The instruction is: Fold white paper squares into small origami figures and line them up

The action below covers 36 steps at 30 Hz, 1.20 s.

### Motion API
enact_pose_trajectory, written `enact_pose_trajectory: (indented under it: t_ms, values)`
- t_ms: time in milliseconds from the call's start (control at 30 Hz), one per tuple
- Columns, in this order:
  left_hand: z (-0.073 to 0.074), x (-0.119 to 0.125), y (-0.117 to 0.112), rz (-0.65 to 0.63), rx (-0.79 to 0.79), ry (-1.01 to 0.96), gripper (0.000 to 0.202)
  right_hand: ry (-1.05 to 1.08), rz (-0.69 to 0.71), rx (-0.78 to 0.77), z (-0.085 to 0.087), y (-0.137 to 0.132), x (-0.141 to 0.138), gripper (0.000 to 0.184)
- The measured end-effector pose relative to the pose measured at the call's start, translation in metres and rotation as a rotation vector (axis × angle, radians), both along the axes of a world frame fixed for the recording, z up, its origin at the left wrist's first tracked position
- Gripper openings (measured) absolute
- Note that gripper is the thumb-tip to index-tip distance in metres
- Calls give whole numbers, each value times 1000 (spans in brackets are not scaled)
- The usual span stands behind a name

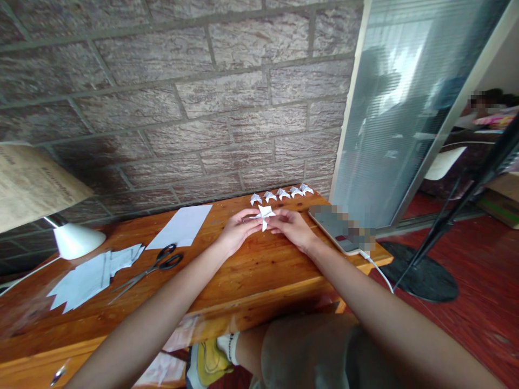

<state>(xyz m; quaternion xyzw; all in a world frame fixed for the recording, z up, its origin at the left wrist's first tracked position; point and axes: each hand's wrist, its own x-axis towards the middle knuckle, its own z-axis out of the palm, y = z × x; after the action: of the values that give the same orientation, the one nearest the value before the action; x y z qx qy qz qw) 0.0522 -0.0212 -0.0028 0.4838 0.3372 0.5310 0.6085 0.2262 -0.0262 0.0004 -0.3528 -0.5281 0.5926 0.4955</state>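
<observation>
Folded paper star (265, 210), white with several pointed arms, is held between 2 bare hands near the far edge of the wooden table (259, 273), just in front of a row of 5 small folded paper pieces (283, 194). The left hand (237, 231) has its fingers drawn nearly together, pinching the star at its left side; the right hand (295, 231) is closed to a similar pinch at the right side. Whether either hand rests on the wood, I cannot tell. Those 5 pieces stand side by side near the brick wall (243, 81), the 2 at the right end closest together. Left of the hands lies 1 plain white sheet (178, 228), with black-handled scissors (140, 276) nearer the person, their blades pointing toward the lower left. Beyond them, at the left, are a spread of paper pieces (85, 281) and a lamp (77, 241) with a white base. Near the table's right end is a tablet (330, 224), partly blurred, with a white cable (382, 274) attached at its near end.
</observation>
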Motion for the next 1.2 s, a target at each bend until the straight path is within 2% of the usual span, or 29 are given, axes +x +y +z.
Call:
enact_pose_trajectory:
  t_ms: [167, 400, 533, 667, 933, 1200]
  values:
    - [2, 0, -1, -6, 30, 35, 38, -19, -43, 31, 2, -1, 0, 26]
    - [8, 0, -5, 17, 64, 87, 31, 6, -98, 67, 4, -1, 1, 25]
    - [6, -1, -4, 42, 65, 82, 34, 20, -60, 46, 3, -1, 1, 27]
    - [4, -1, -3, 62, 51, 44, 49, 19, 15, -8, 4, -2, 2, 33]
    - [2, 0, -2, 72, 26, 75, 34, -23, 47, 35, 0, 1, 3, 36]
    - [-3, 6, -3, 53, 6, 8, 35, 35, 54, 25, -3, 2, -3, 37]
